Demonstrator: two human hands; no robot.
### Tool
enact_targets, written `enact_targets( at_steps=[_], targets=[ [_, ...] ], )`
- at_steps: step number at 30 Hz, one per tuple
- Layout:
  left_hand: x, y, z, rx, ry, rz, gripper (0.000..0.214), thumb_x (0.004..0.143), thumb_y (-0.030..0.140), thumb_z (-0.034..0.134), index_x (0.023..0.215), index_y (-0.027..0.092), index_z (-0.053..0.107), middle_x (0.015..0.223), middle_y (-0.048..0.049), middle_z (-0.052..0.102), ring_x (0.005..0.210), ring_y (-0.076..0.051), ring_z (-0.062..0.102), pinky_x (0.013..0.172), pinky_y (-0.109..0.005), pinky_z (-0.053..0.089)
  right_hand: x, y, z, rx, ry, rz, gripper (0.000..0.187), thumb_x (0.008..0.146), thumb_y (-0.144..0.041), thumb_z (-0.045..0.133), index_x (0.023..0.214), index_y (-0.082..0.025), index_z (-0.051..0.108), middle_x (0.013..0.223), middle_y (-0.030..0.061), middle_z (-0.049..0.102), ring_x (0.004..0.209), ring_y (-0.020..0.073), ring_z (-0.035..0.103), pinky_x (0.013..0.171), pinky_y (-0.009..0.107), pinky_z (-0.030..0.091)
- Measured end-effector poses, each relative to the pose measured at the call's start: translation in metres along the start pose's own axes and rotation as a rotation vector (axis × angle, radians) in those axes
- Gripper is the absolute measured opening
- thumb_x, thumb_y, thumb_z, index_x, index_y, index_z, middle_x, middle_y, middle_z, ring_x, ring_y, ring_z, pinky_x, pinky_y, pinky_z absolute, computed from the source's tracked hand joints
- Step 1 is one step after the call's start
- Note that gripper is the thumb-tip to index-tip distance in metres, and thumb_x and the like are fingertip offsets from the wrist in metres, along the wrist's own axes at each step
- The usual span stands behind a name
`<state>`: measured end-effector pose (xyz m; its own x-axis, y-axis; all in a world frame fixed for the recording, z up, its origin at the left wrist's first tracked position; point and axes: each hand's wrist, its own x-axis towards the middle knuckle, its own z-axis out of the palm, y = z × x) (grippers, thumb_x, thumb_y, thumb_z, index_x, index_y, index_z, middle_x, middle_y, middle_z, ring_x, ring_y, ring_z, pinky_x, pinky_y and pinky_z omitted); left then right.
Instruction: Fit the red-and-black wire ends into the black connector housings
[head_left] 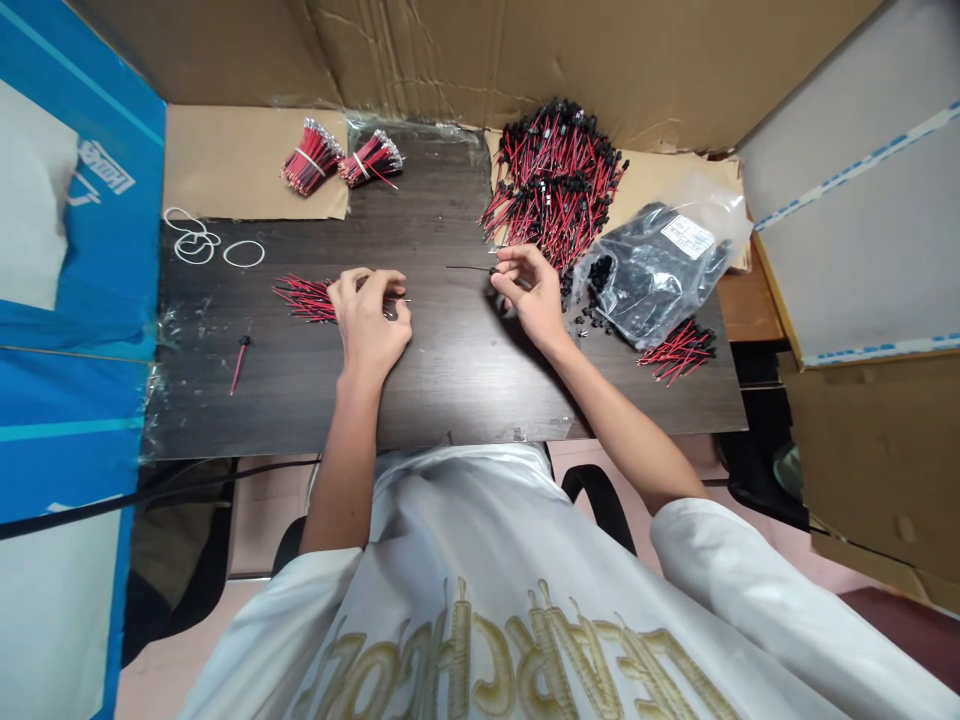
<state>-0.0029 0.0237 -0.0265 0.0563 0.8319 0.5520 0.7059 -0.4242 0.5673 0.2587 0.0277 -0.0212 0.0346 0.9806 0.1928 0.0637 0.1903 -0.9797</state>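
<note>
My left hand (371, 315) is curled over a loose bunch of red and black wires (304, 297), its fingers wrapped round them. Thin wire tips poke out between thumb and forefinger; the rest under the palm is hidden. To the right, my right hand (534, 295) is closed in a pinch on a dark wire (469, 267) that points left, with a small black piece at the fingertips. Beyond that hand lies a large heap of red and black wires with black connectors (559, 180). Small loose black connectors (592, 318) are scattered beside its wrist.
A clear plastic bag of black parts (660, 265) lies at the right, near a small wire pile (677, 350). Two banded wire bundles (311, 158) sit on cardboard (225, 165) at back left. Rubber bands (244, 253) and a single wire (239, 365) lie left.
</note>
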Motion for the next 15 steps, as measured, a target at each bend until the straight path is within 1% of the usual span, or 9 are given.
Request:
enact_targets(
  at_steps=[2,5,7,9,11,13,15],
  targets=[
    [0.000,0.002,0.003,0.012,-0.036,-0.014,0.038,0.069,0.004,0.069,0.101,0.025,0.070,0.086,-0.0068,0.072,0.113,-0.036,0.058,0.111,-0.067,0.036,-0.001,0.000,0.002,0.009,0.001,0.005,0.048,0.083,-0.059,0.082,0.111,-0.027,0.061,0.101,0.0031,0.062,0.081,0.0156,0.058,0.058,0.026,0.045],
    [0.000,0.002,0.004,0.038,-0.065,-0.041,0.027,0.075,0.009,0.071,0.097,0.025,0.068,0.091,-0.0081,0.070,0.114,-0.037,0.057,0.112,-0.068,0.034,-0.003,-0.001,0.004,0.000,-0.001,0.008,0.045,0.084,-0.056,0.081,0.111,-0.026,0.061,0.100,0.0029,0.063,0.080,0.0148,0.057,0.058,0.026,0.045],
    [0.000,0.002,0.003,0.042,-0.077,-0.021,0.020,0.081,0.014,0.071,0.098,0.025,0.067,0.095,-0.0089,0.070,0.115,-0.037,0.058,0.112,-0.067,0.034,-0.003,-0.002,0.004,-0.004,0.002,0.009,0.044,0.083,-0.055,0.081,0.110,-0.026,0.062,0.100,0.0027,0.064,0.080,0.0149,0.057,0.058,0.026,0.045],
    [-0.001,0.004,0.003,0.022,-0.061,0.027,0.013,0.090,0.021,0.067,0.102,0.025,0.067,0.099,-0.0095,0.070,0.114,-0.036,0.059,0.111,-0.064,0.036,-0.004,-0.004,0.005,-0.003,0.004,0.006,0.043,0.083,-0.053,0.082,0.110,-0.026,0.062,0.099,0.0025,0.065,0.080,0.0149,0.058,0.058,0.026,0.045],
    [-0.003,0.009,0.005,-0.009,-0.010,0.081,0.014,0.098,0.027,0.059,0.109,0.024,0.067,0.103,-0.0098,0.070,0.111,-0.033,0.060,0.108,-0.059,0.041,-0.006,-0.006,0.007,-0.003,-0.004,-0.002,0.043,0.083,-0.052,0.082,0.110,-0.026,0.062,0.099,0.0024,0.066,0.080,0.0150,0.058,0.058,0.026,0.045],
    [-0.005,0.017,0.008,-0.039,0.038,0.136,0.020,0.104,0.031,0.050,0.115,0.024,0.065,0.105,-0.0098,0.069,0.105,-0.030,0.063,0.103,-0.053,0.045,-0.008,-0.010,0.009,0.000,-0.022,-0.019,0.042,0.083,-0.051,0.081,0.111,-0.026,0.062,0.099,0.0025,0.066,0.080,0.0149,0.059,0.057,0.025,0.044],
    [-0.006,0.025,0.013,-0.054,0.046,0.196,0.024,0.107,0.033,0.044,0.119,0.024,0.062,0.104,-0.0094,0.069,0.098,-0.027,0.064,0.096,-0.048,0.048,-0.012,-0.014,0.013,0.001,-0.045,-0.045,0.041,0.085,-0.050,0.081,0.112,-0.025,0.063,0.098,0.0025,0.067,0.079,0.0145,0.060,0.058,0.025,0.043]
  ],
)
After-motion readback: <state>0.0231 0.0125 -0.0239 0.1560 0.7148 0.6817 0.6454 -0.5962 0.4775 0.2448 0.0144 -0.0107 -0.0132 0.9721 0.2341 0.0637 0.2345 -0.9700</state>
